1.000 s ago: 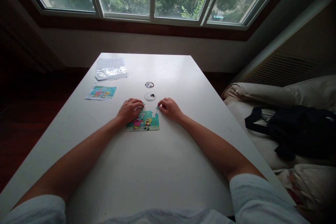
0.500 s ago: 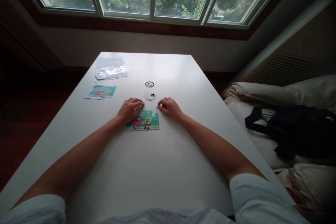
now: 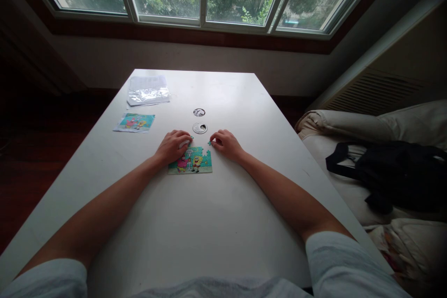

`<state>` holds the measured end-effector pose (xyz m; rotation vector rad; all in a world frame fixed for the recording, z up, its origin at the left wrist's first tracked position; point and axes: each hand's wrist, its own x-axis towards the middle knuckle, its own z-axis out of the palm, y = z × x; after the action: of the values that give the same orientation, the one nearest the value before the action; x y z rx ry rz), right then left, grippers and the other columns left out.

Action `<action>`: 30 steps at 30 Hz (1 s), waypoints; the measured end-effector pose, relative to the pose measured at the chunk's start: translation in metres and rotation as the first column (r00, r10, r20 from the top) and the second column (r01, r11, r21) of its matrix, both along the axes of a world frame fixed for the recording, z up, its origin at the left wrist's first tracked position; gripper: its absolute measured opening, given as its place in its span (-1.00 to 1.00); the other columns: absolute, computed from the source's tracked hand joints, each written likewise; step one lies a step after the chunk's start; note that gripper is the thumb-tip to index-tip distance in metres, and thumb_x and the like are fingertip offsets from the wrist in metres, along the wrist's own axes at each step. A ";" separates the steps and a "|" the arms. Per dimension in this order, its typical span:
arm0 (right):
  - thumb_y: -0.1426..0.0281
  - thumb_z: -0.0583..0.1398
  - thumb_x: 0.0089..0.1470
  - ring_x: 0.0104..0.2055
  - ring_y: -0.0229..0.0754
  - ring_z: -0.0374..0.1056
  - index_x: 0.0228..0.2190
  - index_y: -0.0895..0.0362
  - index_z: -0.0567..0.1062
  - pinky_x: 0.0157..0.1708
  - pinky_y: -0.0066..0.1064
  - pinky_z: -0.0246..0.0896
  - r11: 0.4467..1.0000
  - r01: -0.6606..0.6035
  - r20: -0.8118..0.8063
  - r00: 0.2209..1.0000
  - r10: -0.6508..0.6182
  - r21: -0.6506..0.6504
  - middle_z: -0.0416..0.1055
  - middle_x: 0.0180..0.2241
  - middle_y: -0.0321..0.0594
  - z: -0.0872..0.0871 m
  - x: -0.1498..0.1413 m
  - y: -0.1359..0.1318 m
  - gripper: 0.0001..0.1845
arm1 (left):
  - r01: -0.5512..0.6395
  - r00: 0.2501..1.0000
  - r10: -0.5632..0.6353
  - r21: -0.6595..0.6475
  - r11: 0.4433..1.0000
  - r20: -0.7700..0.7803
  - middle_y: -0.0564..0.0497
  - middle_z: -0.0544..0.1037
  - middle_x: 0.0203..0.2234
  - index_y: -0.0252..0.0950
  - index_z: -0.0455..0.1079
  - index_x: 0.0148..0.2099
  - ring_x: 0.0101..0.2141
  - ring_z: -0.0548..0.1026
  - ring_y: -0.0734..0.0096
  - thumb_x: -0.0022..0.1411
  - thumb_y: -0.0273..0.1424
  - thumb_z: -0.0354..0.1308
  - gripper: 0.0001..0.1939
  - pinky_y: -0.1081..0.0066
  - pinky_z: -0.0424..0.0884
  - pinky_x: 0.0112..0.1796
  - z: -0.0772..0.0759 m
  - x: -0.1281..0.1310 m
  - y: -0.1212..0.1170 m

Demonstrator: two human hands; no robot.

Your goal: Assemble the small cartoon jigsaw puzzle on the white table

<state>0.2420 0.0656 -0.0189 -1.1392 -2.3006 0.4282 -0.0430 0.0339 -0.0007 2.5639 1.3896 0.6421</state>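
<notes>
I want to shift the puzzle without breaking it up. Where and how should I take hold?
Probably along the near edge of the puzzle, coming from the person's side with a wide, flat grip. That edge looks straight and complete, whereas the far right corner is notched and the left hand covers the far left part.

A rectangular turquoise cartoon jigsaw (image 3: 193,163) lies flat on the white bench (image 3: 216,233), its far-right corner unfilled; a small teal interlocking piece (image 3: 192,138) shows just beyond, a second teal piece (image 3: 210,143) pinched in the right hand (image 3: 226,143).
</notes>
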 end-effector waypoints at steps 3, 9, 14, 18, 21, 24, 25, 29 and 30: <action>0.44 0.24 0.18 -0.26 -0.12 0.24 -0.26 0.05 0.56 -0.17 -0.30 0.10 1.000 0.001 0.002 1.000 -0.001 -0.003 0.39 -0.38 -0.25 0.001 0.000 0.000 -0.90 | 0.000 1.000 0.000 -0.003 1.000 -0.002 -0.01 0.55 0.06 -0.11 0.53 0.00 0.06 0.42 0.11 0.34 -0.37 0.07 -0.73 0.08 0.32 0.08 -0.001 0.000 0.000; 0.42 0.23 0.18 -0.26 -0.12 0.24 -0.26 0.04 0.56 -0.17 -0.30 0.11 1.000 0.001 0.009 1.000 -0.001 0.000 0.39 -0.39 -0.24 0.002 0.000 -0.001 -0.91 | 0.001 1.000 -0.001 -0.012 1.000 0.006 -0.01 0.55 0.06 -0.10 0.53 0.01 0.07 0.41 0.10 0.34 -0.37 0.08 -0.73 0.08 0.32 0.08 0.000 0.000 0.001; 0.42 0.23 0.19 -0.26 -0.11 0.24 -0.26 0.04 0.56 -0.17 -0.29 0.11 1.000 0.003 0.009 1.000 -0.003 -0.003 0.39 -0.38 -0.24 0.003 0.000 -0.001 -0.91 | -0.002 1.000 0.002 -0.015 1.000 0.010 -0.01 0.55 0.06 -0.10 0.53 0.01 0.07 0.41 0.09 0.34 -0.37 0.08 -0.73 0.07 0.31 0.08 0.001 0.000 0.000; 0.42 0.23 0.19 -0.26 -0.11 0.24 -0.26 0.05 0.56 -0.17 -0.29 0.11 1.000 0.004 0.007 1.000 -0.004 -0.003 0.39 -0.38 -0.24 0.003 -0.001 -0.002 -0.91 | -0.002 1.000 0.002 -0.015 1.000 -0.001 -0.01 0.55 0.06 -0.10 0.53 0.01 0.07 0.41 0.09 0.34 -0.37 0.08 -0.73 0.07 0.31 0.07 0.000 0.000 0.000; 0.42 0.23 0.18 -0.26 -0.12 0.24 -0.26 0.05 0.56 -0.17 -0.29 0.11 1.000 0.004 0.008 1.000 -0.004 -0.003 0.39 -0.38 -0.24 0.002 -0.001 -0.001 -0.91 | -0.001 1.000 0.001 -0.012 1.000 -0.001 -0.01 0.55 0.06 -0.11 0.53 0.01 0.06 0.41 0.09 0.34 -0.37 0.07 -0.73 0.07 0.32 0.07 -0.001 0.000 0.001; 0.42 0.23 0.18 -0.26 -0.11 0.24 -0.26 0.04 0.56 -0.16 -0.29 0.11 1.000 0.005 0.012 1.000 -0.005 -0.008 0.39 -0.38 -0.24 0.002 -0.001 -0.001 -0.90 | -0.001 1.000 0.001 -0.011 1.000 0.003 -0.02 0.55 0.06 -0.11 0.53 0.01 0.06 0.42 0.09 0.34 -0.37 0.07 -0.72 0.06 0.32 0.07 -0.001 0.000 0.001; 0.42 0.23 0.18 -0.25 -0.11 0.24 -0.26 0.04 0.56 -0.16 -0.28 0.11 1.000 0.005 0.013 1.000 -0.005 -0.009 0.39 -0.38 -0.24 0.002 -0.001 -0.001 -0.90 | -0.001 1.000 0.001 -0.012 1.000 0.003 -0.02 0.55 0.06 -0.11 0.53 0.01 0.06 0.42 0.09 0.34 -0.37 0.07 -0.72 0.07 0.32 0.07 -0.001 0.000 0.001; 0.42 0.22 0.18 -0.25 -0.11 0.24 -0.26 0.04 0.56 -0.15 -0.28 0.11 1.000 0.002 0.010 1.000 -0.002 -0.008 0.39 -0.38 -0.24 0.003 -0.001 -0.001 -0.90 | 0.001 1.000 -0.001 -0.011 1.000 0.006 -0.02 0.55 0.05 -0.11 0.54 0.00 0.05 0.42 0.11 0.36 -0.39 0.03 -0.71 0.08 0.33 0.07 0.000 0.001 0.000; 0.42 0.22 0.18 -0.25 -0.10 0.24 -0.26 0.04 0.56 -0.15 -0.28 0.11 1.000 0.001 0.009 1.000 -0.001 -0.008 0.39 -0.38 -0.24 0.003 -0.001 -0.002 -0.90 | 0.002 1.000 -0.002 -0.010 1.000 0.007 -0.02 0.55 0.05 -0.11 0.55 0.00 0.05 0.42 0.11 0.36 -0.39 0.03 -0.70 0.08 0.33 0.07 0.001 0.000 0.000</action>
<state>0.2414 0.0641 -0.0156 -1.1485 -2.3081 0.4323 -0.0425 0.0343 -0.0001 2.5528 1.3847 0.6415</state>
